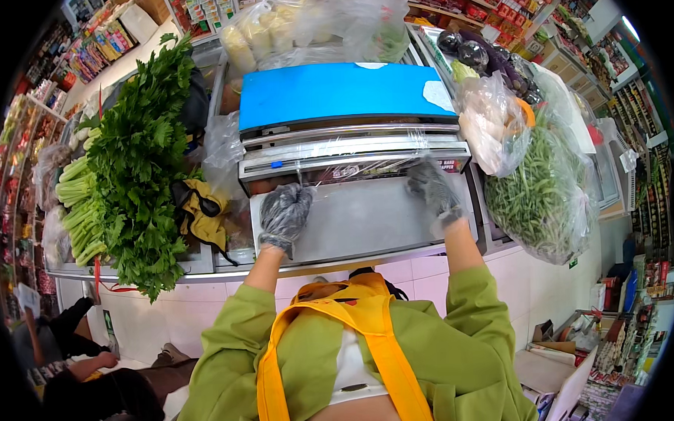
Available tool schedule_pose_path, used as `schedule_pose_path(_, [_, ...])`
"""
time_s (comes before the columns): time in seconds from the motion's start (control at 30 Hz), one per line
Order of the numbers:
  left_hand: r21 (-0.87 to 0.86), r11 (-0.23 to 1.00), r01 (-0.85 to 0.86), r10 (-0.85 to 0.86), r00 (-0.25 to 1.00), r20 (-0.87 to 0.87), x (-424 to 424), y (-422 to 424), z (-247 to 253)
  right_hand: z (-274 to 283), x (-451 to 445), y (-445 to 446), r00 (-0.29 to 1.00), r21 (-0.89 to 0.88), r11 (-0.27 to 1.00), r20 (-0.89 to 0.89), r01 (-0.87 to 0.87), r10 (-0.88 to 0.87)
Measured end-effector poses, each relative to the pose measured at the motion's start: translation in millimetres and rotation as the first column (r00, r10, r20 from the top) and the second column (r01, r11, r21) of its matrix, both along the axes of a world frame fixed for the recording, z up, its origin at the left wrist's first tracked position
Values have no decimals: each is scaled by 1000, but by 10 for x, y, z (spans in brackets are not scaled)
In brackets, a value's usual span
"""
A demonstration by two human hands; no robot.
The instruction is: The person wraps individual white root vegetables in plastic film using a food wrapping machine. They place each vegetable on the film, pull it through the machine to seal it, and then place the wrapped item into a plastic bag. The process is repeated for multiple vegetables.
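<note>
A film-wrapping machine [346, 154] with a blue top cover [338, 93] stands in front of me. Clear cling film [358, 168] stretches taut across its front, below the metal cutter rail with its small blue slider [277, 164]. My left hand [286, 215], in a grey glove under clear plastic, is closed on the film at the left end. At the right end my right hand [434, 190], gloved the same way, pinches the film; its fingertips are partly blurred. Under both hands lies the machine's flat grey plate [365, 215].
Leafy celery [140, 161] and a yellow-and-black cloth item [203, 209] lie to the left. At right are bagged pale vegetables [487, 122], green beans [537, 192] and eggplants [496, 60]. Bagged corn [275, 31] sits behind the machine. Another person [98, 391] is at lower left.
</note>
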State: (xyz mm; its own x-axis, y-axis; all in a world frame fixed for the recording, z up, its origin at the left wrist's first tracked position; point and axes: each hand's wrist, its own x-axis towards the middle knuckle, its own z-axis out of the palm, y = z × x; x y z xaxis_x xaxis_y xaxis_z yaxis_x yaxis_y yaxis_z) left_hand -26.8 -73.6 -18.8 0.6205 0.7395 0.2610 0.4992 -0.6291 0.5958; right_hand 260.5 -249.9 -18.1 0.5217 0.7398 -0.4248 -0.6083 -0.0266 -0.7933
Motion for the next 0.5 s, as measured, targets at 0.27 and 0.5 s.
schedule_pose_path(0.27, [-354,934,47,6,989,148,-57,103,20,108,-81,-66,901,-9,970,367,-244,231])
schedule_pose_path(0.5, [-208,977,51,-54,999,-9,-245,-82,178,416,-211,-388,872,-229,954,405,-192,273])
